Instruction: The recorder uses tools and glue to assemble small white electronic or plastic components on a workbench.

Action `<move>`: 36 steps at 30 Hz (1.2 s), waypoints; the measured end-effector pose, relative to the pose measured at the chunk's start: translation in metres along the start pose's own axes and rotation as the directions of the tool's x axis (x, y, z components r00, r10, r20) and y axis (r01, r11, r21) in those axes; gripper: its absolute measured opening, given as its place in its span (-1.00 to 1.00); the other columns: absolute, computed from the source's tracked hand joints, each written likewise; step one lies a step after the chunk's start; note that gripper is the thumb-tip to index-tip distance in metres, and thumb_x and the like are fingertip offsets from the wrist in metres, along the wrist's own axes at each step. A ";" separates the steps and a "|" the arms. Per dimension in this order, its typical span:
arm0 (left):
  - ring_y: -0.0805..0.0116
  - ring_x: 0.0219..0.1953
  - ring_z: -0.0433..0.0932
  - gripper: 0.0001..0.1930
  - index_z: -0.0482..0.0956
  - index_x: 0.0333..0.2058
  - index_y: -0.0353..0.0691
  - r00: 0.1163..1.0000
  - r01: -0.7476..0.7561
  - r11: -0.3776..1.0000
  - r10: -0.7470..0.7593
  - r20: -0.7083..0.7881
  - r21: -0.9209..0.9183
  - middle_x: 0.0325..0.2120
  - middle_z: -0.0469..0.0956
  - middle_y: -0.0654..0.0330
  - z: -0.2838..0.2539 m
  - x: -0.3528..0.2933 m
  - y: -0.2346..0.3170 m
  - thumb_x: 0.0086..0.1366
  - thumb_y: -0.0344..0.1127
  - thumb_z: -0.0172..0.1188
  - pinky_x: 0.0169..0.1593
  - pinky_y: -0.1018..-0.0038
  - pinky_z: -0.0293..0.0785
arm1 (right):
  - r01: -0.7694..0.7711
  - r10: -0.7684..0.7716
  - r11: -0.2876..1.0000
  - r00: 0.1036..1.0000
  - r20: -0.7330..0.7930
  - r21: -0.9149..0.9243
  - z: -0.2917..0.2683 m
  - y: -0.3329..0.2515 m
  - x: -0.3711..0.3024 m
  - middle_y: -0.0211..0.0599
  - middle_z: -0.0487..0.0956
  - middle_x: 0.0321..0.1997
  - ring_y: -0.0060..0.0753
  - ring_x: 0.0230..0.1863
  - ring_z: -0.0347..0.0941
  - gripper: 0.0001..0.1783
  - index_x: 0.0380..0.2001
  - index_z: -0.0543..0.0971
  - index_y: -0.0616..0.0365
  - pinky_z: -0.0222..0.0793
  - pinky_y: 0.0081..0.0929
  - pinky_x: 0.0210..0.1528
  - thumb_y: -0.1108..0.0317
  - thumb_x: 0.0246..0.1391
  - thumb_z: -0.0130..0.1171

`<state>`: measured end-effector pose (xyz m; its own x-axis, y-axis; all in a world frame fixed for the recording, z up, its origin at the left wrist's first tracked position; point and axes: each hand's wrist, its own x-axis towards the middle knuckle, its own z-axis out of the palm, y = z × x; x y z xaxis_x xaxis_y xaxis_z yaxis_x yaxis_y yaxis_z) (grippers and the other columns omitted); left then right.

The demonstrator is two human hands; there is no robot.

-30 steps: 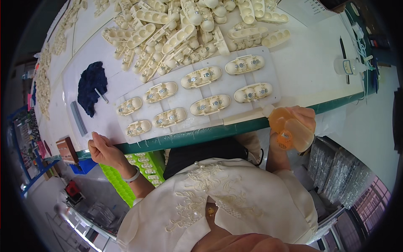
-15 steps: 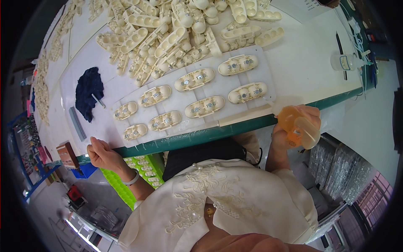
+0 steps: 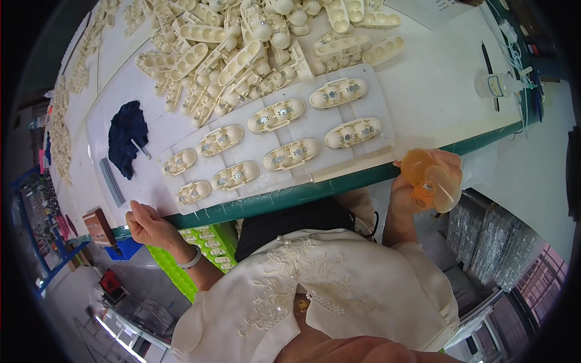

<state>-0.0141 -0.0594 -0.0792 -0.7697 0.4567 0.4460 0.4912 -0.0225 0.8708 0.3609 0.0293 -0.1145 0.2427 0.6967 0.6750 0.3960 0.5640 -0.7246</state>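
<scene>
My right hand [image 3: 404, 189] is wrapped round a translucent orange bottle [image 3: 417, 167], held tilted just off the table's front edge at the right. My left hand [image 3: 145, 224] rests by the front edge at the left, fingers curled in, with nothing visible in them. Between my hands a white board [image 3: 302, 175] lies on the table. Two rows of oval cream plastic shells sit on it, such as this front right shell [image 3: 353, 132], each with rounded domes and small shiny metal discs inside.
A large heap of cream plastic parts [image 3: 242, 60] lies behind the board. Left of it are a dark blue cloth [image 3: 126, 136], a grey strip [image 3: 112, 183] and a brown block [image 3: 98, 227]. A clear bottle [image 3: 491, 86] and a black pen-like stick [image 3: 488, 57] lie at right. Green trays [image 3: 169, 266] stand below.
The view has shifted slightly, so the board and heap appear a little farther left. My right hand still holds the orange bottle, tipped slightly differently. My left hand stays curled at the edge.
</scene>
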 end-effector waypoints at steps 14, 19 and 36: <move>0.68 -0.72 -0.08 -0.57 0.04 -0.74 -0.09 1.000 -0.007 1.000 0.007 0.005 0.009 -0.83 0.04 0.42 0.002 -0.001 0.002 0.26 -0.42 0.01 -0.62 0.65 -0.19 | 0.119 -0.115 0.989 0.992 0.060 -0.083 -0.003 0.001 0.001 -0.25 0.32 -0.36 -0.38 -0.31 0.33 -0.70 -0.32 0.38 0.33 0.38 -0.71 -0.56 0.25 0.08 0.03; 0.68 -0.72 -0.07 -0.57 0.04 -0.74 -0.09 1.000 -0.006 1.000 0.006 0.010 0.005 -0.83 0.05 0.42 0.001 -0.001 0.002 0.25 -0.42 0.02 -0.62 0.65 -0.18 | -0.002 0.001 0.999 1.000 -0.025 -0.042 0.001 0.000 0.002 -0.24 0.31 -0.37 -0.43 -0.32 0.33 -0.60 -0.27 0.37 0.33 0.36 -0.74 -0.63 0.12 0.09 0.00; 0.64 -0.57 0.06 -0.78 0.28 -0.60 -0.24 0.992 -0.080 0.997 0.078 0.094 0.020 -0.65 0.17 0.39 -0.013 -0.002 -0.016 0.22 -0.45 0.05 -0.50 0.68 -0.01 | -0.054 0.033 0.987 0.989 0.142 0.150 0.005 0.049 0.111 -0.06 0.15 0.15 -0.24 -0.02 0.35 -0.45 0.01 0.09 0.19 0.27 -0.40 0.04 0.60 -0.05 0.04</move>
<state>-0.0254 -0.0717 -0.0916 -0.6872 0.5351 0.4914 0.5596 -0.0414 0.8277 0.4028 0.1365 -0.0764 0.1275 0.7708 0.6242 0.2445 0.5855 -0.7729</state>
